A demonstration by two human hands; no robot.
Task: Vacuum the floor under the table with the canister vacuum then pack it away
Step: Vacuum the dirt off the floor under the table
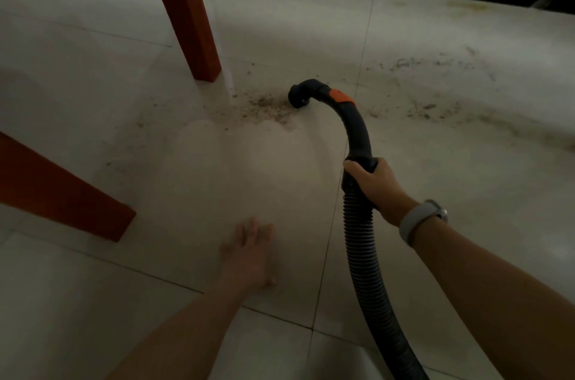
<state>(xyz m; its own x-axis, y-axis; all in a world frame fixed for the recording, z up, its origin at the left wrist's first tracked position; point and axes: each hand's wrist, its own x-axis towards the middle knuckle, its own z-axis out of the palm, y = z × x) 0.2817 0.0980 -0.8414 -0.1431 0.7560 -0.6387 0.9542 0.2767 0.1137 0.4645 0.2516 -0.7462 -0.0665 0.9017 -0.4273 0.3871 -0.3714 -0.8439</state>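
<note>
The floor [435,162] is pale glossy tile with thin grout lines, cleaner in a lighter patch just ahead of the left hand [250,255], which lies flat with fingers spread on it. Two square reddish wooden legs [183,9] stand beyond and to the outside of that hand. The hose [362,255], black and ribbed, runs up to a smooth curved handle with an orange tab; the right hand [371,182] grips it where ribbing meets handle. Its open end [298,98] sits against gritty brown dirt [264,107] ahead of both hands. Vacuuming looks midway: next, sweep through this pile, then the scattered grit [435,107] beyond the right hand.
</note>
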